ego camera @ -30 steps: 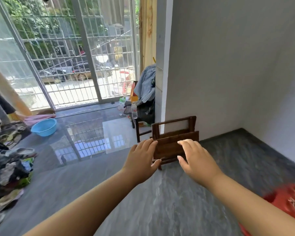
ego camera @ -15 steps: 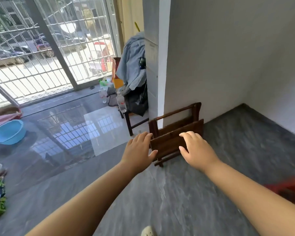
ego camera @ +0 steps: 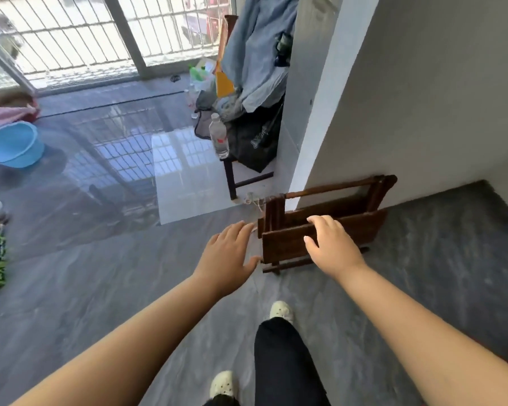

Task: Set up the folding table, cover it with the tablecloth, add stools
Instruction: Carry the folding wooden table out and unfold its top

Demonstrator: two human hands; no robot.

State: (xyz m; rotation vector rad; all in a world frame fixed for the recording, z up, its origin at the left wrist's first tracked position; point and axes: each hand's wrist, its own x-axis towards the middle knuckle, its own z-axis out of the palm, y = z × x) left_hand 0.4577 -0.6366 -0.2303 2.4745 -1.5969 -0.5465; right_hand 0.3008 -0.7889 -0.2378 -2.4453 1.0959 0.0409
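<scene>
The folded dark-brown wooden table (ego camera: 323, 227) stands on edge on the grey stone-patterned floor (ego camera: 100, 288), leaning against the base of the white wall corner (ego camera: 314, 112); no tablecloth or stools are identifiable in view. The right hand (ego camera: 330, 247) lies over the upper edge of the front panel, fingers (ego camera: 320, 222) curled onto it, thumb spread below; whether the fingers have closed firmly on the wood cannot be told. The left hand (ego camera: 228, 256) is empty, fingers spread, just beside the left end of the frame, not visibly touching it.

Judgement: the step in hand is taking hold of the folded unit to carry it clear of the wall. It would be done best with the left hand seated on the left end and the right on the top edge; both holds confirmed before lifting; fingers kept out of the gaps between slats, since hinged legs may swing.

Surroundings: a dark wooden chair (ego camera: 238, 180) piled with grey-blue clothing (ego camera: 255, 54) stands close to the left of the table; a clear plastic bottle (ego camera: 219, 136) sits at its edge and could be knocked off; a round blue plastic basin (ego camera: 12, 145) lies well apart by the barred window (ego camera: 71, 33); the person's cream perforated shoes (ego camera: 280, 310) are near the frame's feet.
</scene>
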